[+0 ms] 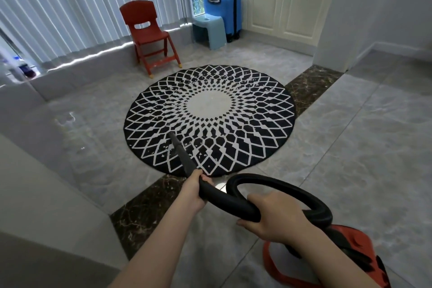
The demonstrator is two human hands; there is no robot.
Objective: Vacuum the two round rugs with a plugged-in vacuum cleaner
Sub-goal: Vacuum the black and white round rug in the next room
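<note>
- The left hand (195,190) held the black tube (181,154) tight.
- The right hand (274,217) gripped the hose (292,190).
- The tube's tip sat on the round rug (209,119), near its front edge.
- The red vacuum (346,248) stood on the floor (350,147).

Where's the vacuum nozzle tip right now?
In the head view, the nozzle tip rests on the near-left part of the round rug, ahead of the left hand.

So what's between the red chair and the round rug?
Only bare grey floor, seen in the head view, separates the red chair from the round rug.
</note>
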